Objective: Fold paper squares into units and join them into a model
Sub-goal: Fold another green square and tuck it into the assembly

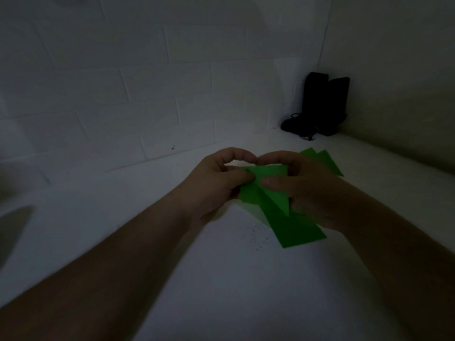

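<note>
Hands — left [216,178], right [305,185] — pinching green unit [261,193] mid-fold above bench [221,279]; next, likely, firm creasing.

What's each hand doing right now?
Left hand: pinching the green paper.
Right hand: gripping the same green paper, thumb on top.

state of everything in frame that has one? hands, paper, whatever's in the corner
left hand: pinches the folded green paper unit
right hand: pinches the same unit, thumb on top
folded green paper unit: creased, held above the white table
spare green paper: lying on table behind right hand
dark objects: in corner, too dim to identify
</note>
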Action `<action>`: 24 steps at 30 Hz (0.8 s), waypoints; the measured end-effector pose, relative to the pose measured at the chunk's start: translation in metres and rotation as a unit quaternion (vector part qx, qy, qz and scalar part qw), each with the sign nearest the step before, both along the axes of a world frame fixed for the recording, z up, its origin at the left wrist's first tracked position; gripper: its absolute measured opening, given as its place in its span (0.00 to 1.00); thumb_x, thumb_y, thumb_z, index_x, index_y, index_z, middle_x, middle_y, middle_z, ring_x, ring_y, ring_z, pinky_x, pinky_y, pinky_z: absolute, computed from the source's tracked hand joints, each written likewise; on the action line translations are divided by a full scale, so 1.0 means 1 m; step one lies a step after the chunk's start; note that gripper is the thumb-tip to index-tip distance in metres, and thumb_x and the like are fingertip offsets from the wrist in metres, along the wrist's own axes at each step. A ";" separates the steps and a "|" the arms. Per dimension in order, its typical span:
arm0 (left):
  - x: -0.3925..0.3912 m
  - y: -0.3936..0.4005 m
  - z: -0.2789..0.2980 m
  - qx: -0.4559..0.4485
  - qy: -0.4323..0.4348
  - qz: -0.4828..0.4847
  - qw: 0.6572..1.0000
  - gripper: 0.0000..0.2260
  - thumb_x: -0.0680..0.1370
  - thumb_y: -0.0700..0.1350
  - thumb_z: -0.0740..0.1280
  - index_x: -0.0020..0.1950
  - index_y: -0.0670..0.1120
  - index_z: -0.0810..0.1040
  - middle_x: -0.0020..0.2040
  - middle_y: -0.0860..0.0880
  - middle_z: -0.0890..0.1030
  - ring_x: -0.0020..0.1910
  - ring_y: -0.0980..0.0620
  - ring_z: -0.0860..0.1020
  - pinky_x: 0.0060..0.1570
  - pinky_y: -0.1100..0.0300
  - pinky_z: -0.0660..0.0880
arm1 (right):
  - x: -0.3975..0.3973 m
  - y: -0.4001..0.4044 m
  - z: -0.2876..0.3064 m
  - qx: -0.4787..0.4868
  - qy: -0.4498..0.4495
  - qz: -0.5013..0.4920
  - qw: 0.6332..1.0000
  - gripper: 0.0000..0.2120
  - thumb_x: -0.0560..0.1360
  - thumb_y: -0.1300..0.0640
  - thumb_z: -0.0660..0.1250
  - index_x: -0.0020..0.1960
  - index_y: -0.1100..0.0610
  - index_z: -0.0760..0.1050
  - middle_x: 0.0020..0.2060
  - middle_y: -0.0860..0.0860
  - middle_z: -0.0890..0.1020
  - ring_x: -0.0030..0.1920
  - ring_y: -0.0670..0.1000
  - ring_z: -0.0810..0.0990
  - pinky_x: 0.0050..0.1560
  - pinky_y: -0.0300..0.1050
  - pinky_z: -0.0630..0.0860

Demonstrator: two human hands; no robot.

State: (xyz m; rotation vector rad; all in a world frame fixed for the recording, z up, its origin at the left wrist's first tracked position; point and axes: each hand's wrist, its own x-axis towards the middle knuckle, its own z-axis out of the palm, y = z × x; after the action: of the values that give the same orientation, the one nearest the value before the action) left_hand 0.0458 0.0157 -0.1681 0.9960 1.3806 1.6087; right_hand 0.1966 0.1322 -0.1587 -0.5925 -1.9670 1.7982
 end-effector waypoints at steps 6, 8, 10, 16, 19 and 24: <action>-0.006 -0.001 0.004 -0.039 -0.044 0.028 0.998 0.12 0.81 0.31 0.62 0.61 0.43 0.76 0.47 0.38 0.81 0.41 0.44 0.83 0.42 0.53 0.84 | 0.004 0.008 0.002 -0.032 0.033 0.035 0.998 0.20 0.69 0.67 0.73 0.58 0.50 0.82 0.48 0.60 0.86 0.47 0.61 0.86 0.47 0.55 0.83; -0.006 -0.002 0.005 -0.045 -0.074 0.018 0.996 0.14 0.82 0.31 0.62 0.64 0.43 0.75 0.52 0.37 0.81 0.40 0.45 0.85 0.39 0.53 0.84 | 0.004 0.008 0.002 0.005 0.031 0.039 0.999 0.22 0.72 0.72 0.71 0.57 0.48 0.83 0.45 0.58 0.86 0.45 0.61 0.85 0.47 0.56 0.83; -0.007 -0.003 0.005 -0.051 -0.070 0.017 0.996 0.16 0.82 0.32 0.63 0.67 0.46 0.75 0.55 0.35 0.81 0.39 0.47 0.85 0.37 0.56 0.83 | 0.004 0.005 0.002 0.051 0.014 0.036 0.998 0.24 0.73 0.73 0.69 0.55 0.45 0.84 0.42 0.55 0.85 0.41 0.58 0.84 0.43 0.51 0.83; -0.005 -0.004 0.010 -0.036 -0.116 0.015 0.992 0.12 0.84 0.42 0.64 0.68 0.48 0.77 0.55 0.41 0.85 0.41 0.49 0.85 0.37 0.58 0.82 | 0.003 -0.003 0.003 0.172 -0.063 0.013 0.983 0.16 0.76 0.68 0.69 0.39 0.50 0.86 0.32 0.50 0.83 0.31 0.44 0.80 0.32 0.35 0.77; -0.005 -0.004 0.013 -0.025 -0.178 0.014 0.984 0.18 0.83 0.55 0.64 0.70 0.50 0.76 0.61 0.41 0.83 0.48 0.43 0.86 0.44 0.52 0.83 | 0.003 -0.002 0.002 0.181 -0.042 -0.032 0.982 0.12 0.77 0.65 0.70 0.42 0.51 0.86 0.31 0.46 0.84 0.32 0.46 0.82 0.33 0.34 0.78; -0.001 -0.004 0.003 -0.022 0.024 -0.007 0.999 0.33 0.75 0.49 0.75 0.77 0.59 0.65 0.65 0.43 0.80 0.58 0.44 0.84 0.60 0.46 0.81 | 0.001 0.000 0.003 0.188 0.006 -0.101 0.977 0.11 0.77 0.64 0.69 0.45 0.49 0.85 0.34 0.45 0.85 0.33 0.46 0.83 0.33 0.35 0.79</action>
State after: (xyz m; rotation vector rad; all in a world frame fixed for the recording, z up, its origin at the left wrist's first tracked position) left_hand 0.0445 0.0116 -0.1652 1.0216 1.4324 1.5477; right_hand 0.1976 0.1321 -0.1557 -0.6246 -2.0816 1.2632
